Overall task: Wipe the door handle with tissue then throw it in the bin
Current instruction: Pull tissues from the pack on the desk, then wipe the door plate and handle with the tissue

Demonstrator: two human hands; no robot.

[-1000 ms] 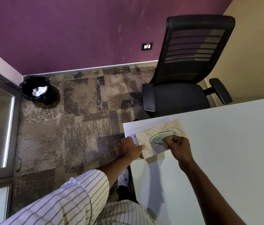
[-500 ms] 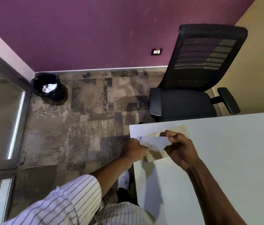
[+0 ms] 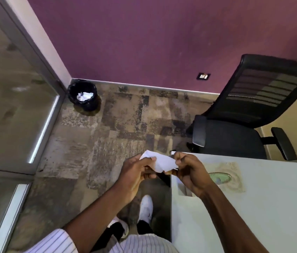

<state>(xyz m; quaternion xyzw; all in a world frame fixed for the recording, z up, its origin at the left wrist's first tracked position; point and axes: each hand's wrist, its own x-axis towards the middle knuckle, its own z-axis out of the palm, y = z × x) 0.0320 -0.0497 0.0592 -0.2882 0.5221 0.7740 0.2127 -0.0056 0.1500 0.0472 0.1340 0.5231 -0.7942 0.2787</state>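
Both hands are pinching a white tissue (image 3: 159, 162) just off the worktop (image 3: 253, 207) corner, the left hand (image 3: 136, 172) gripping one end and the right hand (image 3: 189, 173) the other. The bin (image 3: 82, 96) (crumpled paper inside) is sitting well beyond that corner, against the purple wall (image 3: 162, 37).

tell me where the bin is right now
In the head view the black bin stands on the carpet at upper left, in the corner where the purple wall meets the glass door frame.
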